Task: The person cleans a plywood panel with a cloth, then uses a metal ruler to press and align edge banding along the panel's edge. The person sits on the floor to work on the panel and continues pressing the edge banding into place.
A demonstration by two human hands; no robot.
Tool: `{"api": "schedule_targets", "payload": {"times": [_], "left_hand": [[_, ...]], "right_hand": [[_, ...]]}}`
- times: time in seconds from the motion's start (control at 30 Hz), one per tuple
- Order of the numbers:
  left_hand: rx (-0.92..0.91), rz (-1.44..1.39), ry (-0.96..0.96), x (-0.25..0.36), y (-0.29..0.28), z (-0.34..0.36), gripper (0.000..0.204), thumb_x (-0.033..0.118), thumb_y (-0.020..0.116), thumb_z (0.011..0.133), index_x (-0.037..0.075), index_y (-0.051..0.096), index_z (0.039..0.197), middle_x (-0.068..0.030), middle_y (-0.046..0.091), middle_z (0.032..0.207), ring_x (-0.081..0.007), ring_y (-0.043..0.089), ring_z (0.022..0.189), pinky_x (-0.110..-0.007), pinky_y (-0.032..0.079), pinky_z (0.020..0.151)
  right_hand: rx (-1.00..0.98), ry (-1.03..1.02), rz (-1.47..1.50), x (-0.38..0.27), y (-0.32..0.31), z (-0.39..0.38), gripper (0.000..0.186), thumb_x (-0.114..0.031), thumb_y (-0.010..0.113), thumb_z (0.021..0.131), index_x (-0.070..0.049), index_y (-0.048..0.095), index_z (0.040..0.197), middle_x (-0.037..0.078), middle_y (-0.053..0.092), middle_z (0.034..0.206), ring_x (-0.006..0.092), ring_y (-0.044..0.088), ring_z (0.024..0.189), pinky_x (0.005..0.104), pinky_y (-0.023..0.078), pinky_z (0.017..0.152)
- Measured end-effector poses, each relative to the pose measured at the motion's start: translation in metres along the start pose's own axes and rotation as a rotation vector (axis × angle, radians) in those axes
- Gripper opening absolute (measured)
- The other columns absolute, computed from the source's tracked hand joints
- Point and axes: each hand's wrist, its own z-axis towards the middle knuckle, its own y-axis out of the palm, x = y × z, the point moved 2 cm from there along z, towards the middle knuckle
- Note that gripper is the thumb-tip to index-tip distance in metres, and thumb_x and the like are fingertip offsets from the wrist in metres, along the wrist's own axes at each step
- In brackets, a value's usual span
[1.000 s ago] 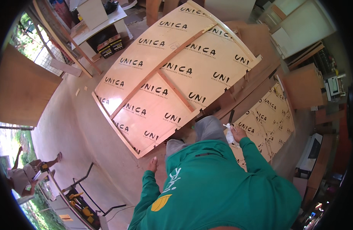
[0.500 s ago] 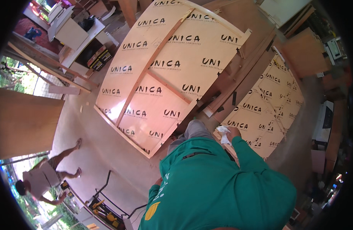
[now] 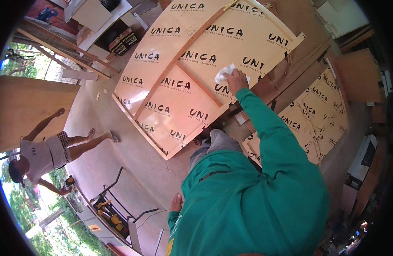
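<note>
My right hand point(image 3: 236, 82) is closed round a crumpled white cloth point(image 3: 224, 74), above the right part of a large laminate panel point(image 3: 195, 57). Dark print repeats over the panel's pale face, and wooden strips run along its edges and across it. Whether the cloth touches the surface is hard to tell. At my left side hangs my left hand point(image 3: 176, 202), fingers loosely stretched and apparently holding nothing; my green sleeve and body partly hide it.
A second printed panel point(image 3: 309, 115) lies to the right. On the left a person point(image 3: 42, 151) in a white shirt stands near a brown board point(image 3: 34, 113). A black-framed cart with yellow tools point(image 3: 113, 217) is at lower left. Black-and-yellow boxes point(image 3: 123, 42) sit under a white table.
My right hand has moved forward and left with the cloth, from beside the second panel to over the large one. More of my left hand shows. The other person has raised an arm.
</note>
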Motion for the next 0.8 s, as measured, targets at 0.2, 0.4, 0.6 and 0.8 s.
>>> {"api": "schedule_targets", "payload": {"times": [0.2,0.4,0.6,0.8], "left_hand": [[-0.100,0.033,0.023,-0.032,0.100,-0.026,0.059,0.042,0.047,0.114,0.006,0.051,0.161,-0.0199,0.059,0.150,-0.0368,0.057,0.138,-0.049,0.043,0.120],[0.168,0.017,0.242,-0.046,0.169,-0.016,0.058,0.046,0.040,0.115,0.007,0.058,0.155,-0.0257,0.064,0.149,-0.0427,0.060,0.138,-0.050,0.044,0.121],[0.167,-0.359,0.076,0.114,0.164,-0.058,0.067,0.060,0.040,0.115,0.009,0.059,0.155,-0.0227,0.065,0.151,-0.0418,0.061,0.139,-0.050,0.045,0.119],[0.115,-0.349,0.042,0.065,0.243,-0.009,0.072,0.066,0.039,0.112,0.010,0.066,0.150,-0.0229,0.065,0.152,-0.0413,0.061,0.140,-0.050,0.045,0.119]], "right_hand": [[0.112,-0.269,-0.233,0.057,0.082,0.081,0.047,-0.012,0.069,0.089,-0.027,0.077,0.133,0.021,0.066,0.122,0.0409,0.063,0.114,0.0542,0.051,0.101],[-0.048,-0.741,-0.416,0.108,0.137,0.071,0.053,-0.013,0.060,0.107,-0.019,0.056,0.159,0.007,0.063,0.154,0.0243,0.066,0.129,0.0510,0.054,0.102],[-0.224,-0.427,-0.360,0.037,0.016,0.109,0.040,-0.011,0.062,0.106,-0.021,0.072,0.144,0.017,0.068,0.126,0.0384,0.069,0.115,0.0483,0.058,0.099],[-0.221,-0.066,-0.646,0.076,0.013,0.186,0.057,-0.027,0.070,0.100,-0.024,0.058,0.156,0.022,0.064,0.138,0.0425,0.068,0.128,0.0550,0.059,0.102]]}}
